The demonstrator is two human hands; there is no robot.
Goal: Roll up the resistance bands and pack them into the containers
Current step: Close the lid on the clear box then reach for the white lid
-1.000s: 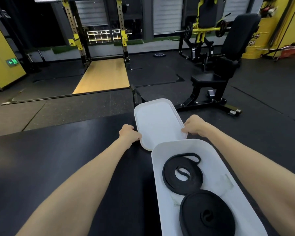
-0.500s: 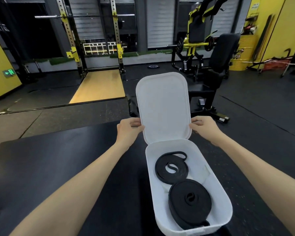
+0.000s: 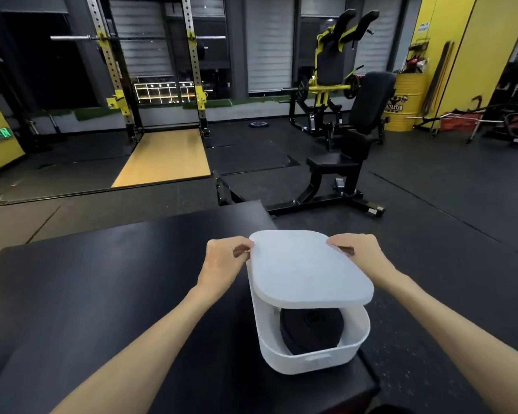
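On the black bench (image 3: 102, 279) the white plastic container (image 3: 311, 358) holds a rolled black resistance band (image 3: 311, 327) under a tilted white plastic lid (image 3: 305, 264), whose far corners your left grip (image 3: 225, 261) and right grip (image 3: 359, 252) each pinch.

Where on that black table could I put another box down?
The broad stretch of black tabletop left of the left hand is bare, as is a strip between the white lid and the far edge. Around the white plastic container, near the right edge, it is crowded.
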